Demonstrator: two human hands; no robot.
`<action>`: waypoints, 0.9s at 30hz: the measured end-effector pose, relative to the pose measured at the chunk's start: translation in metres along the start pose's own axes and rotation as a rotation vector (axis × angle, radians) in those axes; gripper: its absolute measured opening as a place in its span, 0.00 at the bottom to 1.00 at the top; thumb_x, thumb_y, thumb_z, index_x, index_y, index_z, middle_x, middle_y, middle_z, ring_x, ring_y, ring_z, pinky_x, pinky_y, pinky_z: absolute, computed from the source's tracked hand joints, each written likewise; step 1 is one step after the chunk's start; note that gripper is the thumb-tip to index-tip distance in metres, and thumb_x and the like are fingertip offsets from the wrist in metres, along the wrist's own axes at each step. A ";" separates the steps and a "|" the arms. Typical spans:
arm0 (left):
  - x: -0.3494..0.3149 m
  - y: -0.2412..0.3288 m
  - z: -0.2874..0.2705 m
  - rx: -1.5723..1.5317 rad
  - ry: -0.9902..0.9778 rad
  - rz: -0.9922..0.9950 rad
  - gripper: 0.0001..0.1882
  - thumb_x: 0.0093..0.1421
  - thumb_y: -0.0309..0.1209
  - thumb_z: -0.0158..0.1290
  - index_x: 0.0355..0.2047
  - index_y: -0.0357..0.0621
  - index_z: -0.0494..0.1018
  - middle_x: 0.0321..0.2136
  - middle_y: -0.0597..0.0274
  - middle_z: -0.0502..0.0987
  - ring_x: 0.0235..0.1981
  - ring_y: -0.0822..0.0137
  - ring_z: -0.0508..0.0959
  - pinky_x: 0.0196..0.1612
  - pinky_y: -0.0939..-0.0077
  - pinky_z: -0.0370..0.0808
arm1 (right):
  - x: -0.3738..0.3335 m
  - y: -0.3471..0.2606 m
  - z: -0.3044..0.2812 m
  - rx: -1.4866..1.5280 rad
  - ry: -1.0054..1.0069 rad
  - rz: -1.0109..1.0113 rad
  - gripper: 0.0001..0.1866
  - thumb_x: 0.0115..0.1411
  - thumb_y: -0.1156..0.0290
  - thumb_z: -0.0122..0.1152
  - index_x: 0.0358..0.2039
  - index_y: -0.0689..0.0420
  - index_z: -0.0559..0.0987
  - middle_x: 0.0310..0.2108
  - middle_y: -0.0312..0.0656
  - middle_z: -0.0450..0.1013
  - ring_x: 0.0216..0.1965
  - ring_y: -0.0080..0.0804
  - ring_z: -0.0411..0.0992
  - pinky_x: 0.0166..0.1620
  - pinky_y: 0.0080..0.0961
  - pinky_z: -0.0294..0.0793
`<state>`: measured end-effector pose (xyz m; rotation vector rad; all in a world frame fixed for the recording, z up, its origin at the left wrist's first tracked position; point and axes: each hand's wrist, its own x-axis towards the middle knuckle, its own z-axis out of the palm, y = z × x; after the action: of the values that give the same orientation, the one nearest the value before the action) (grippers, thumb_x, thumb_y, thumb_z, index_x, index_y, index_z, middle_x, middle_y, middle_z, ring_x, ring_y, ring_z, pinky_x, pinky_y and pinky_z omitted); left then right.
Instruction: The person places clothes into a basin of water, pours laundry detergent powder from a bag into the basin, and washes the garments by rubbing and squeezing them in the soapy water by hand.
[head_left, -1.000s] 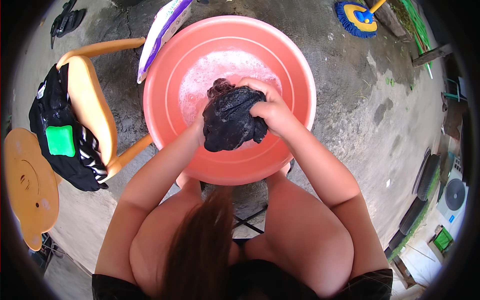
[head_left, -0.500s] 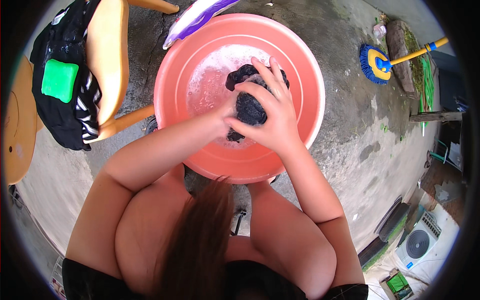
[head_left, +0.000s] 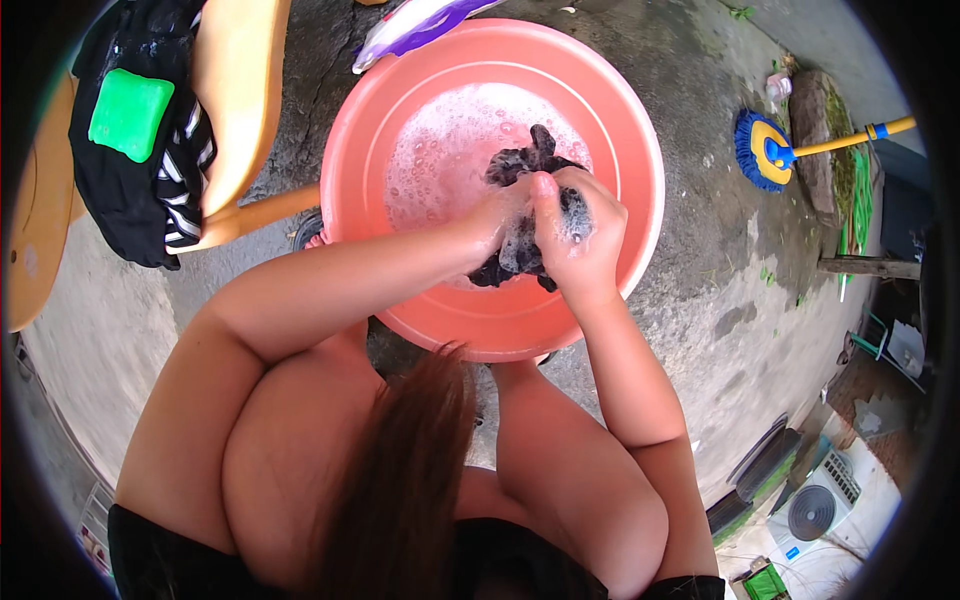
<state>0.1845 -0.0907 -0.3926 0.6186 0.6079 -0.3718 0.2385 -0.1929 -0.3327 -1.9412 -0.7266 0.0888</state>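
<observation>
A wet black cloth (head_left: 520, 250), bunched and streaked with suds, is squeezed between both hands over a round pink basin (head_left: 345, 190). My right hand (head_left: 588, 235) is closed round its right side, thumb pointing up and foam on the back of the hand. From the left, my left hand (head_left: 498, 218) grips the same bundle; most of its fingers are hidden by the cloth and the right hand. Loose ends of cloth stick out above and below the hands. Foamy soapy water (head_left: 435, 165) covers the basin's bottom.
Left of the basin, a yellow-orange chair (head_left: 238, 90) bears black clothing (head_left: 110, 215) with a green soap bar (head_left: 131, 114) on it. A white-and-purple packet (head_left: 425, 25) touches the basin's far rim. A blue-and-yellow brush (head_left: 765, 150) lies on the concrete floor at right.
My right hand's fingers, spread over the cloth before, have closed round it. The bundle is now squeezed tighter between both hands. The whole view has shifted slightly.
</observation>
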 end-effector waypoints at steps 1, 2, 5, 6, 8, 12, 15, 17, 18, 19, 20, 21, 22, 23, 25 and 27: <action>0.004 0.001 0.002 0.106 0.002 -0.004 0.17 0.66 0.45 0.44 0.35 0.45 0.72 0.30 0.65 0.75 0.32 0.74 0.76 0.33 0.79 0.74 | 0.001 0.001 -0.003 -0.017 -0.026 0.032 0.11 0.55 0.73 0.67 0.22 0.65 0.76 0.20 0.47 0.72 0.22 0.42 0.72 0.30 0.30 0.72; 0.005 0.001 0.003 0.212 0.004 -0.009 0.18 0.66 0.46 0.43 0.34 0.46 0.73 0.30 0.65 0.75 0.32 0.74 0.76 0.32 0.79 0.74 | 0.001 0.002 -0.007 -0.017 -0.030 0.032 0.11 0.55 0.73 0.67 0.22 0.65 0.76 0.20 0.47 0.72 0.22 0.42 0.72 0.30 0.30 0.72; 0.001 0.012 -0.002 0.267 -0.067 -0.205 0.19 0.66 0.46 0.42 0.37 0.43 0.73 0.31 0.61 0.77 0.32 0.71 0.78 0.33 0.79 0.75 | -0.003 0.019 -0.020 0.047 -0.118 0.250 0.12 0.61 0.69 0.60 0.25 0.65 0.78 0.21 0.46 0.74 0.24 0.32 0.74 0.32 0.28 0.73; 0.000 0.017 -0.005 0.336 -0.137 -0.305 0.20 0.66 0.46 0.41 0.37 0.41 0.72 0.30 0.60 0.78 0.31 0.70 0.79 0.31 0.79 0.75 | -0.007 0.026 -0.021 0.048 -0.117 0.248 0.12 0.61 0.69 0.60 0.25 0.65 0.78 0.21 0.46 0.74 0.24 0.32 0.74 0.32 0.28 0.73; 0.011 0.005 -0.023 0.304 -0.067 -0.199 0.23 0.64 0.48 0.42 0.41 0.40 0.73 0.34 0.58 0.79 0.37 0.69 0.79 0.38 0.78 0.75 | -0.016 0.041 -0.017 0.101 -0.047 0.316 0.14 0.64 0.65 0.57 0.32 0.65 0.81 0.24 0.46 0.77 0.26 0.32 0.75 0.35 0.27 0.74; 0.013 0.012 -0.048 0.340 0.175 -0.117 0.24 0.60 0.47 0.52 0.45 0.37 0.76 0.39 0.55 0.80 0.39 0.66 0.80 0.47 0.73 0.74 | -0.040 0.077 -0.031 -0.360 -0.126 0.268 0.20 0.65 0.54 0.52 0.40 0.58 0.83 0.30 0.51 0.79 0.32 0.45 0.79 0.39 0.34 0.76; 0.015 0.017 -0.061 0.455 0.289 0.043 0.22 0.57 0.43 0.55 0.41 0.34 0.77 0.35 0.53 0.81 0.35 0.63 0.81 0.42 0.71 0.75 | -0.047 0.093 -0.035 -0.599 -0.299 0.333 0.21 0.63 0.50 0.53 0.33 0.56 0.83 0.28 0.51 0.78 0.29 0.49 0.77 0.35 0.41 0.76; 0.029 0.023 -0.075 0.527 0.388 0.054 0.23 0.55 0.43 0.57 0.39 0.33 0.78 0.32 0.48 0.81 0.31 0.56 0.82 0.39 0.64 0.77 | -0.053 0.109 -0.034 -0.722 -0.411 0.322 0.21 0.63 0.51 0.54 0.26 0.56 0.80 0.24 0.49 0.77 0.25 0.48 0.77 0.31 0.42 0.75; 0.038 0.023 -0.095 0.530 0.395 0.053 0.23 0.55 0.43 0.57 0.39 0.33 0.78 0.32 0.48 0.81 0.31 0.56 0.82 0.39 0.64 0.77 | -0.055 0.117 -0.030 -0.715 -0.413 0.321 0.21 0.63 0.51 0.54 0.26 0.56 0.80 0.24 0.49 0.77 0.25 0.48 0.77 0.31 0.42 0.75; 0.046 0.024 -0.117 0.771 0.442 0.159 0.24 0.55 0.44 0.57 0.39 0.32 0.78 0.32 0.46 0.81 0.32 0.51 0.82 0.40 0.62 0.76 | -0.055 0.122 -0.025 -0.690 -0.399 0.235 0.19 0.62 0.54 0.56 0.27 0.57 0.81 0.24 0.49 0.77 0.26 0.47 0.77 0.32 0.42 0.76; 0.053 0.022 -0.127 1.011 0.473 0.265 0.24 0.54 0.45 0.57 0.39 0.32 0.77 0.31 0.43 0.81 0.33 0.46 0.81 0.41 0.60 0.76 | -0.056 0.129 -0.024 -0.674 -0.381 0.156 0.17 0.61 0.56 0.57 0.29 0.57 0.81 0.25 0.49 0.77 0.27 0.47 0.77 0.33 0.42 0.77; 0.056 0.025 -0.118 1.113 0.464 0.360 0.27 0.55 0.42 0.57 0.47 0.31 0.73 0.36 0.38 0.78 0.40 0.41 0.79 0.46 0.58 0.74 | -0.059 0.141 -0.030 -0.690 -0.375 0.168 0.17 0.61 0.56 0.57 0.29 0.57 0.81 0.25 0.49 0.77 0.27 0.47 0.77 0.33 0.42 0.77; 0.058 0.026 -0.116 1.114 0.455 0.362 0.27 0.55 0.42 0.57 0.47 0.31 0.73 0.36 0.38 0.78 0.40 0.41 0.79 0.46 0.58 0.74 | -0.060 0.150 -0.032 -0.644 -0.261 0.080 0.13 0.60 0.61 0.58 0.33 0.58 0.81 0.29 0.50 0.78 0.31 0.46 0.78 0.36 0.41 0.77; 0.058 0.028 -0.114 1.191 0.536 0.522 0.29 0.55 0.40 0.57 0.51 0.32 0.69 0.40 0.38 0.77 0.44 0.42 0.77 0.49 0.59 0.72 | -0.062 0.158 -0.035 -0.597 -0.147 -0.010 0.11 0.59 0.65 0.59 0.38 0.59 0.80 0.34 0.50 0.78 0.36 0.46 0.78 0.40 0.39 0.78; 0.054 0.036 -0.113 1.454 0.623 0.647 0.35 0.54 0.35 0.57 0.60 0.38 0.59 0.53 0.40 0.69 0.57 0.47 0.68 0.58 0.58 0.65 | -0.063 0.156 -0.032 -0.603 -0.179 -0.011 0.13 0.58 0.68 0.59 0.43 0.59 0.79 0.41 0.50 0.76 0.42 0.47 0.76 0.45 0.39 0.77; 0.045 0.030 -0.106 1.679 0.578 0.717 0.36 0.54 0.36 0.57 0.62 0.43 0.59 0.57 0.45 0.65 0.60 0.49 0.64 0.61 0.55 0.60 | -0.069 0.145 -0.024 -0.611 -0.333 0.062 0.25 0.56 0.71 0.58 0.56 0.56 0.71 0.58 0.50 0.66 0.58 0.50 0.66 0.57 0.42 0.69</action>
<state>0.1898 -0.0066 -0.4774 2.5293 0.4525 0.0892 0.2558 -0.2916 -0.4606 -2.5697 -0.9937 0.2563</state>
